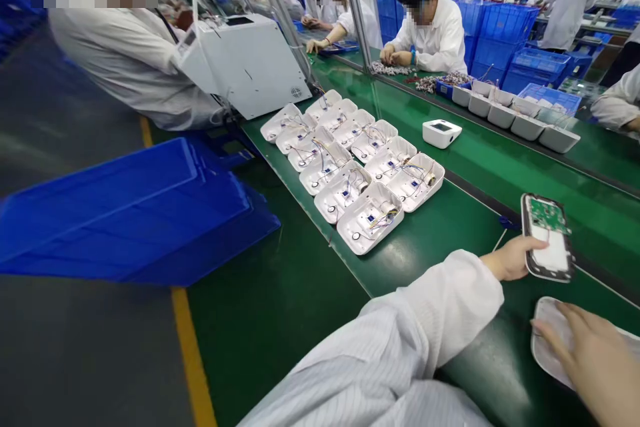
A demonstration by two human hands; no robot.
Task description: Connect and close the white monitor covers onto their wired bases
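Note:
My left hand [513,257] is closed on the edge of a dark-rimmed device panel [550,257], its green circuit board facing up. The panel is raised above the green work surface. At the lower right, my right hand [595,347] grips a white plastic shell [546,347], thumb and fingers over its left end. Much of that shell is hidden by the hand or out of frame. Beyond my left arm, two rows of open white housings [373,219] lie on the bench, with thin wires and small parts inside.
A finished-looking white device [441,133] stands on the green conveyor [480,160]. More white housings [515,117] line its far side. A grey machine [255,70] sits at the bench's far end, and a blue crate [125,213] is at the left. Co-workers sit across.

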